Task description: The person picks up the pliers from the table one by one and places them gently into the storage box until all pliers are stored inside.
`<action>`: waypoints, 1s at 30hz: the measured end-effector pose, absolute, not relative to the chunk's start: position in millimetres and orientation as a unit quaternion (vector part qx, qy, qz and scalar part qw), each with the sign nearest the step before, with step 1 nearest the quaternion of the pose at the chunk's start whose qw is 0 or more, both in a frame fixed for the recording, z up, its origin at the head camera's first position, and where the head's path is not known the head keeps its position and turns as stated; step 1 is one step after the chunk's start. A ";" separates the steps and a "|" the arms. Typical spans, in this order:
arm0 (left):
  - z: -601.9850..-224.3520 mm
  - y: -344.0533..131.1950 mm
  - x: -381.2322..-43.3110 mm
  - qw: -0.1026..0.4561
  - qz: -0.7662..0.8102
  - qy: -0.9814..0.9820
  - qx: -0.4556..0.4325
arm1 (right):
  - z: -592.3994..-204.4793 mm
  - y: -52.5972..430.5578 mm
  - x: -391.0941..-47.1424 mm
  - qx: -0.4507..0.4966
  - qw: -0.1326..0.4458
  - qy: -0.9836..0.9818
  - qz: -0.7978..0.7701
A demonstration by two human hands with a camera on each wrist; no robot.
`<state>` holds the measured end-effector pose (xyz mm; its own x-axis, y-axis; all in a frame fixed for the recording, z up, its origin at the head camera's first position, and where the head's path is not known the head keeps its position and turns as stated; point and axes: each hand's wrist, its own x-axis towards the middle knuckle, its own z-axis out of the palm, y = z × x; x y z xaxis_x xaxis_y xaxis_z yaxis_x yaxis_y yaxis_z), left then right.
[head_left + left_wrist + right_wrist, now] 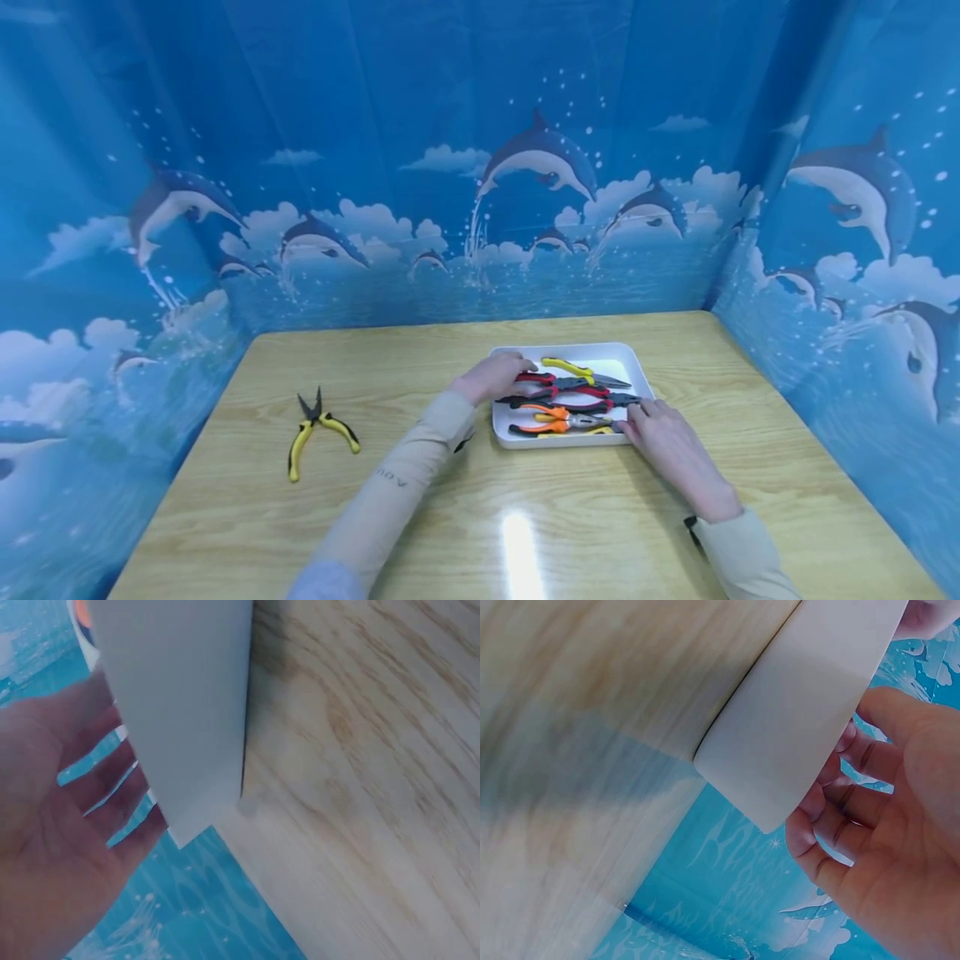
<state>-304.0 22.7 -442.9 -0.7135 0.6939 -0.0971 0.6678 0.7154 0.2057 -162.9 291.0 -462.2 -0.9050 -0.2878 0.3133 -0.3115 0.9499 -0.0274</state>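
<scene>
A white tray (528, 444) holds several pliers lying lengthwise side by side. My left hand (493, 377) reaches over its left end, fingertips at the handles of red-and-black pliers (542, 380); in the left wrist view the fingers stretch behind the tray wall (180, 697). At the right end, my right hand (670, 446) has loosely bent fingers at the rim, close to the noses of a second red-and-black pair (600, 406) and of orange-handled pliers (555, 421). Yellow-handled pliers (567, 367) lie at the back of the tray. The right hand hides some plier tips.
Spread yellow-and-black long-nose pliers (318, 425) lie on the wooden table (405, 358) left of the tray. A blue dolphin-print curtain (420, 283) stands along the table's back and sides.
</scene>
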 end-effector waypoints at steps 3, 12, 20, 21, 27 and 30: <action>-439.5 18.7 -302.4 0.038 0.108 0.929 0.353 | -462.8 290.9 -163.2 0.156 0.156 -0.975 0.038; -424.9 4.5 -287.1 -0.122 0.112 0.932 0.324 | -459.1 288.9 -160.2 0.150 0.148 -0.977 0.044; -422.5 -19.0 -274.0 -0.224 0.082 0.931 0.275 | -460.0 289.7 -160.4 0.154 0.155 -0.975 0.041; -423.0 -22.5 -273.1 -0.233 0.081 0.931 0.268 | -460.3 290.0 -160.6 0.155 0.155 -0.975 0.042; -426.5 -46.2 -268.6 -0.250 0.084 0.938 0.224 | -461.0 290.9 -162.0 0.151 0.146 -0.977 0.043; -428.5 -59.3 -266.7 -0.244 0.094 0.943 0.207 | -461.3 290.8 -162.6 0.152 0.144 -0.977 0.041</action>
<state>-266.7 -59.3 -428.5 -0.7958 0.3442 0.4982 0.4356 0.8969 0.0761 -162.6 290.8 -461.3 -0.9125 -0.2849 0.2934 -0.3086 0.9505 -0.0368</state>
